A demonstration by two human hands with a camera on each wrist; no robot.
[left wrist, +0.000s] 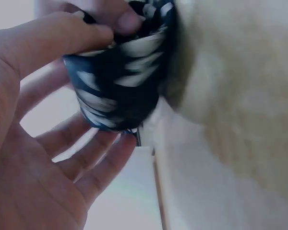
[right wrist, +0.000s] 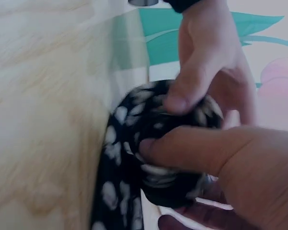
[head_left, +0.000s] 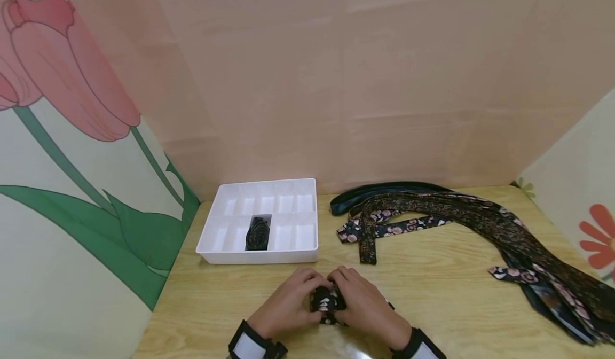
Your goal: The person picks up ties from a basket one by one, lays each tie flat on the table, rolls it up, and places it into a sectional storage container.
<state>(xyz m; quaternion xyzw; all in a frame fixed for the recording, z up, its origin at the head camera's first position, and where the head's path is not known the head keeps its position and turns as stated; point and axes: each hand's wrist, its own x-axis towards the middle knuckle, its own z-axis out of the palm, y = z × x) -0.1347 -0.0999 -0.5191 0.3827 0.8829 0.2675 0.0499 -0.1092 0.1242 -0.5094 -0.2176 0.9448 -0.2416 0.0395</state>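
Observation:
A black necktie with white motifs [head_left: 325, 301], partly rolled into a coil, stands on the table in front of me. My left hand [head_left: 290, 301] grips the coil from the left, its thumb on the near edge and its fingers round the far side. From the right, my right hand [head_left: 366, 306] holds the same coil between thumb and fingers. In the right wrist view both thumbs press on the end of the coil, and an unrolled tail [right wrist: 116, 191] runs along the wooden tabletop. The left wrist view shows the spotted outer layer [left wrist: 120, 84] close up.
Behind my hands stands a white compartment tray [head_left: 259, 258]; one front compartment holds a dark rolled necktie [head_left: 258, 235]. Several long neckties, including a brown patterned one [head_left: 434, 203] and a dark one [head_left: 343, 201], sprawl over the table's right side. A backdrop wall [head_left: 346, 97] closes the rear.

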